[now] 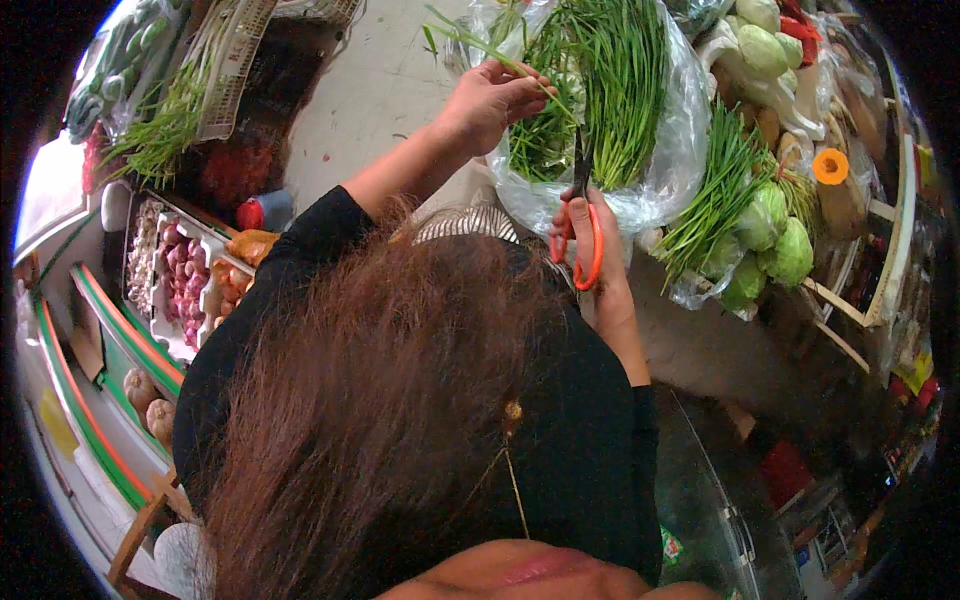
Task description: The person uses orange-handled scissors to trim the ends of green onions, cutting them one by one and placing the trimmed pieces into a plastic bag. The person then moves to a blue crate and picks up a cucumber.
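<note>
My left hand pinches a few thin green stalks, probably chives, between thumb and fingers. Their ends reach to the right, close to the blade tips of a pair of scissors with red-orange handles. My right hand grips these scissors by the loops, blades pointing away from me. Whether the blades touch the stalks cannot be told. Beneath both hands lies a clear plastic bag, spread wide around a thick bundle of long green chives. Looser, shorter greens lie to the bundle's left inside the bag.
To the right lie another chive bunch, green cabbages and a cut orange vegetable. Leftward stand a white crate of long greens and a tray of red onions. Pumpkins rest on a shelf at lower left.
</note>
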`<state>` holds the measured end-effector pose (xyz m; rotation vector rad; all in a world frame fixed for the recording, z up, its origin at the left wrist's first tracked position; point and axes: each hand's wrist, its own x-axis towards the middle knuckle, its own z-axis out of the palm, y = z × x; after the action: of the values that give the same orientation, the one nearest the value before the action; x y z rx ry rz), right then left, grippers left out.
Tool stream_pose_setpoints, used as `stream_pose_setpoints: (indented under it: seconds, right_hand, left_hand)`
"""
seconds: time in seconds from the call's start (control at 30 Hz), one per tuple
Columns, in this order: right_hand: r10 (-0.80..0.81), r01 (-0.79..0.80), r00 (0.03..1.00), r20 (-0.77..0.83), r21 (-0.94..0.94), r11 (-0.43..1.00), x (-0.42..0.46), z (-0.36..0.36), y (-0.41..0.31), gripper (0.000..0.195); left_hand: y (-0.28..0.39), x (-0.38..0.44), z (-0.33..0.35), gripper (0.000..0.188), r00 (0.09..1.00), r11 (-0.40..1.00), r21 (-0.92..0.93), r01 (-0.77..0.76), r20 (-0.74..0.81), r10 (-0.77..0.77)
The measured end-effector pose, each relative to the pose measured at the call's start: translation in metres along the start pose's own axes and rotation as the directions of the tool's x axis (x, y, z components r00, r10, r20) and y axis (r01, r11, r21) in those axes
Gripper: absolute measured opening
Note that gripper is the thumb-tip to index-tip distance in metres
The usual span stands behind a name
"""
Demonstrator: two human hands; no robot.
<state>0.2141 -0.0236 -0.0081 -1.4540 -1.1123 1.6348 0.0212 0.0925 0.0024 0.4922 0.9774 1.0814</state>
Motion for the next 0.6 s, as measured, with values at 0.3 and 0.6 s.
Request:
stream_pose_setpoints:
  seconds: [0.3,0.6]
  right_hand:
    - [0.07,-0.078,0.997,0.038,0.27,0.96,0.012,0.009,-0.008,0.037]
    - [0.137,-0.138,0.987,-0.084,0.0,0.99,0.009,0.006,0.013,0.041]
  left_hand:
    - [-0.03,-0.012,0.004,0.013,1.0,1.0,-0.015,-0.025,-0.016,0.025]
    - [-0.03,-0.014,0.014,0.015,0.992,0.976,0.18,-0.124,-0.013,0.128]
